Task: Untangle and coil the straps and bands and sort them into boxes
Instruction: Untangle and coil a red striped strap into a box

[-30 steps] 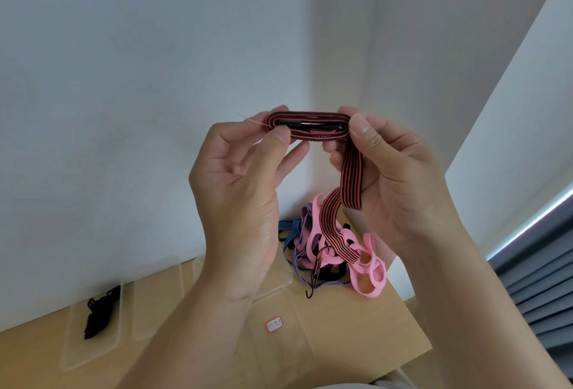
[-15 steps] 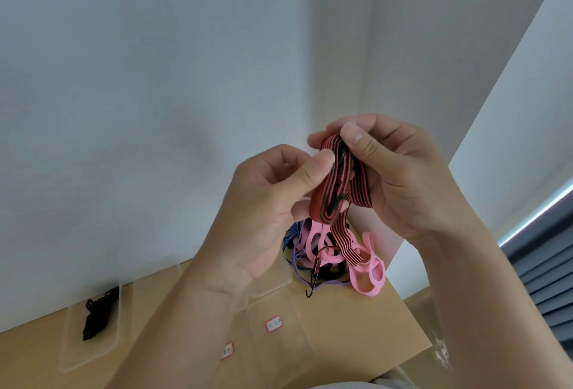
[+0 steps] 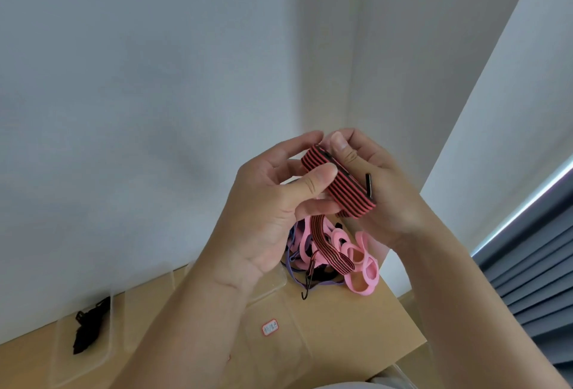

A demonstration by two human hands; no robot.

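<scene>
Both hands raised above surface [image 3: 341,336], holding red-black striped strap [image 3: 344,185], partly wound into flat coil. Left hand [image 3: 263,215]: thumb and fingers clamped on coil's near side. Right hand [image 3: 387,199]: thumb and fingers curled round coil's far end, black hook [image 3: 368,185] poking out beside it. Loose tail hangs down onto pink bands [image 3: 361,260] piled on surface. Black strap [image 3: 88,328] lies in clear box [image 3: 93,365], far left.

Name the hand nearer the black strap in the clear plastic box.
Left. Both grip the red-and-black striped strap: left hand up-right of the black strap, right hand farther right.
</scene>
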